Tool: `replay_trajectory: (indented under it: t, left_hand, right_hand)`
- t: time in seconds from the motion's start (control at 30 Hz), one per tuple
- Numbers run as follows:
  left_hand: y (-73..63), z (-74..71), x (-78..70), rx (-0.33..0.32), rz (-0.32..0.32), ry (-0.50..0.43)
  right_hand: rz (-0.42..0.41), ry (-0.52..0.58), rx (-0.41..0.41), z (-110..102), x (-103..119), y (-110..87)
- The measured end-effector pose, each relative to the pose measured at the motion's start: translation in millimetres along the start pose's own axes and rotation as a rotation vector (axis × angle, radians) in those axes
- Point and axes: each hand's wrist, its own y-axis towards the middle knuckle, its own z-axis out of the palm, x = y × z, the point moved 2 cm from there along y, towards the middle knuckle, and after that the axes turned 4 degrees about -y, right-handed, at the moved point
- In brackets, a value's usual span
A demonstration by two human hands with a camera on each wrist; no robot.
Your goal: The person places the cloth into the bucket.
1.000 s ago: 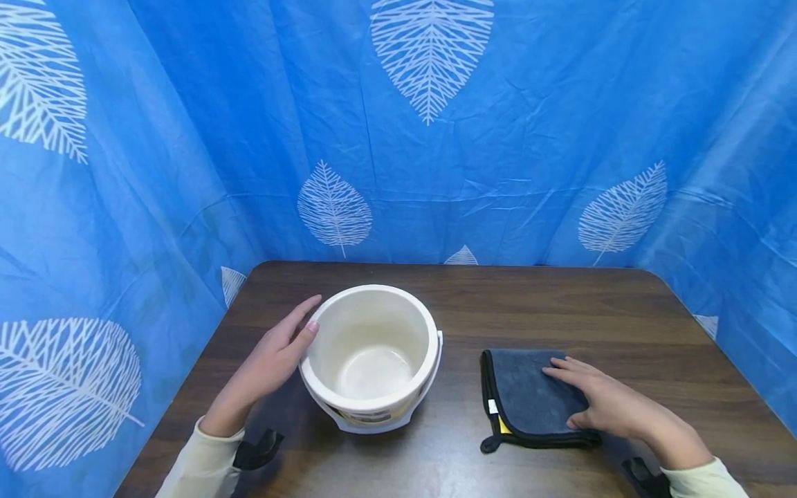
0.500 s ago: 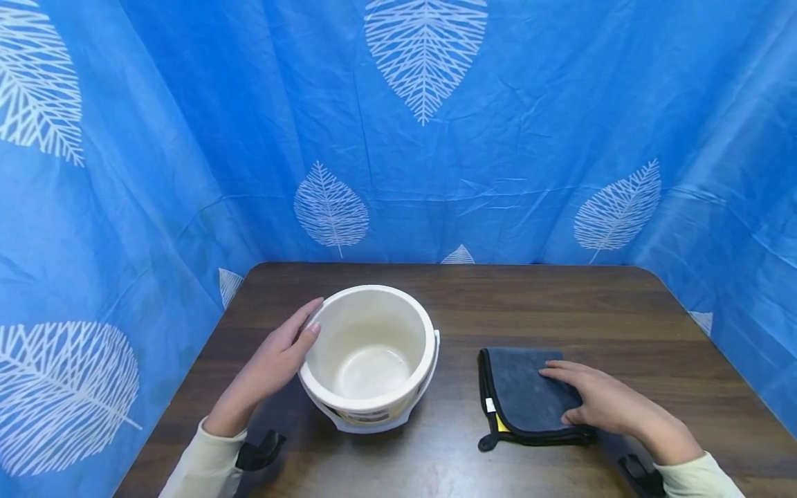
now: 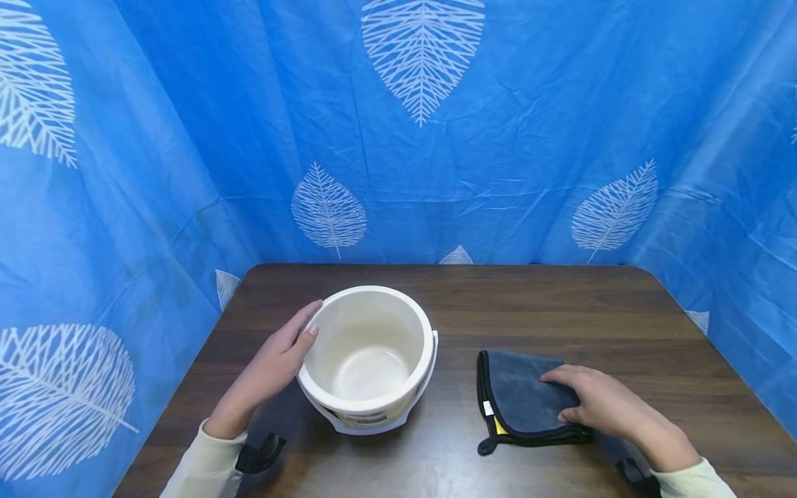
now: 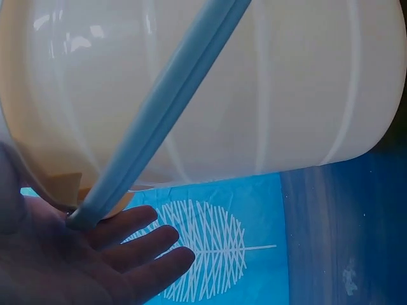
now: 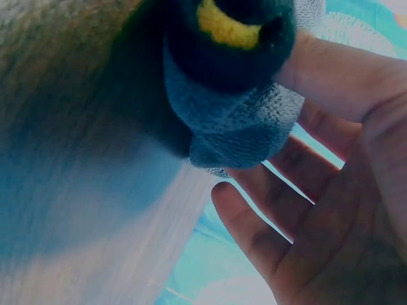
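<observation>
My left hand (image 3: pixel 272 364) rests against the left side of a white plastic bucket (image 3: pixel 373 408), its thumb at the rim and its fingers straight along the outside. In the left wrist view those fingers lie loosely by the pivot of the bucket's pale handle (image 4: pixel 165 108). To the right is a folded dark grey towel (image 3: pixel 526 391) with black edging, a white tag and a bit of yellow. My right hand (image 3: pixel 607 404) grips its right side. In the right wrist view the towel's folded edge (image 5: pixel 238 127) bunches between thumb and fingers.
Both things stand on a brown wood-grain table (image 3: pixel 461 297), the bucket to the left of the towel. A blue curtain (image 3: pixel 517 138) with white leaf prints surrounds the table at the back and sides.
The right hand's fingers have drawn in slightly, and the towel's right side has wrinkled under them. The left hand and bucket stay put; the view shifts slightly.
</observation>
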Motion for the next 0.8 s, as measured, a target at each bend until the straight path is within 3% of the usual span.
replay_trajectory:
  t: [0.17,0.53,0.8]
  left_hand:
    - [-0.5,0.7,2.2,-0.005,-0.011,0.001]
    - [0.4,3.3,6.0,-0.026,0.031,-0.028]
    - [0.3,5.0,9.7,-0.026,0.041,-0.055]
  right_hand:
    - [0.013,-0.027,-0.01,-0.3,1.9,-1.2]
    - [-0.026,-0.076,-0.073,1.3,2.9,-4.1]
    - [-0.066,-0.021,-0.115,2.4,0.1,-7.0]
